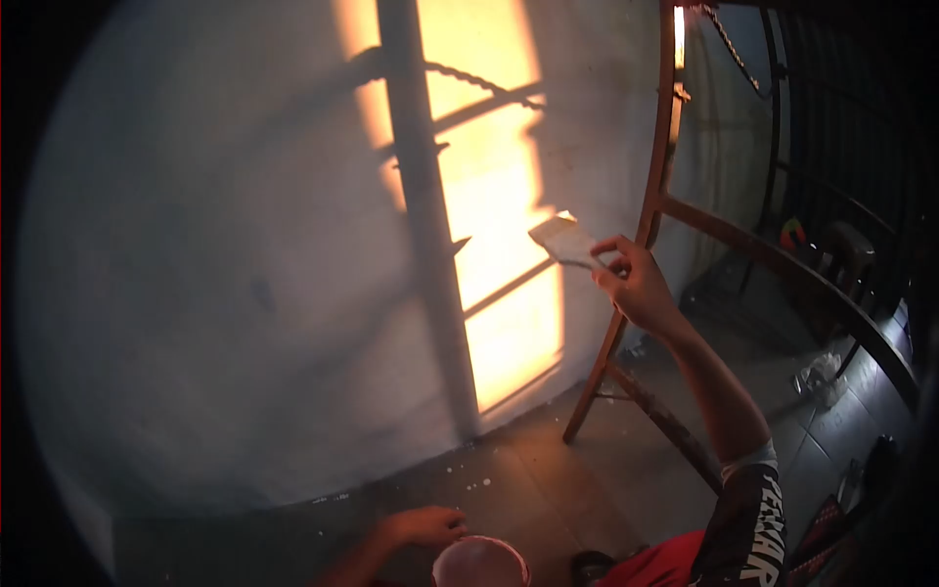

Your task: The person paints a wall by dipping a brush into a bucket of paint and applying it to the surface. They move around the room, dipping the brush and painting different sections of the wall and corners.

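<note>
My right hand (636, 282) is raised in front of the wall (225, 293) and grips a flat, wide putty knife (563, 240), whose blade points left toward the sunlit patch of the wall. My left hand (425, 525) is low at the bottom of the view, resting on or holding the rim of a small round container (481, 563); the exact grip is unclear in the dim light.
A wooden ladder frame (657, 196) leans against the wall just right of my right hand, its legs on the tiled floor (548, 479). Dark metal railings (831, 127) and clutter fill the right side. Orange sunlight with ladder shadows falls on the wall.
</note>
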Demonstrator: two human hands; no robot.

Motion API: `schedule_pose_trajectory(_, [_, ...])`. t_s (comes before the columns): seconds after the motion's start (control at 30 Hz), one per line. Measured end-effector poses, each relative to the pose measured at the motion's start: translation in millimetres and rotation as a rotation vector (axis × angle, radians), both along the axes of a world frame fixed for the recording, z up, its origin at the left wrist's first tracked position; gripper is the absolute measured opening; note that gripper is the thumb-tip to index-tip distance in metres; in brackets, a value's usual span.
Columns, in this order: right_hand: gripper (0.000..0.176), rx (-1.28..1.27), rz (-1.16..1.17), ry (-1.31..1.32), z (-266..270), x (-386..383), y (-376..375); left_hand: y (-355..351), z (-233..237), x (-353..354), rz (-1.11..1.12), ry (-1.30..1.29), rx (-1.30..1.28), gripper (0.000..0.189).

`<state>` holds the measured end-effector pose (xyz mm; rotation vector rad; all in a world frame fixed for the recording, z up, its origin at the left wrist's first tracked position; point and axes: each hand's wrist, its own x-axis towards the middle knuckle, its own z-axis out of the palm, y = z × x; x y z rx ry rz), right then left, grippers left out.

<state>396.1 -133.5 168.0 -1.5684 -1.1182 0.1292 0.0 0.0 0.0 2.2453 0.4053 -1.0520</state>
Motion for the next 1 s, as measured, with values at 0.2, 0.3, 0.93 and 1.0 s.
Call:
schedule_pose_trajectory(0.2, [0.025, 0.114, -0.198, -0.141, 27, 50, 50, -12, -2, 28, 0.12, -0.166, 0.067, 0.051])
schedule_pose_trajectory(0.3, [0.021, 0.168, -0.26, -0.205, 55, 71, 73, -14, -6, 26, 0.115, -0.157, 0.019, 0.052])
schedule_pose_trajectory(0.93, [0.016, 0.02, -0.314, -0.28, 146, 97, 82, -12, -1, 0, 0.15, -0.182, 0.009, 0.047])
schedule_pose_trajectory(1.0, [0.017, 0.137, -0.329, -0.286, 153, 106, 88, -11, -1, -2, 0.156, -0.186, 0.006, 0.046])
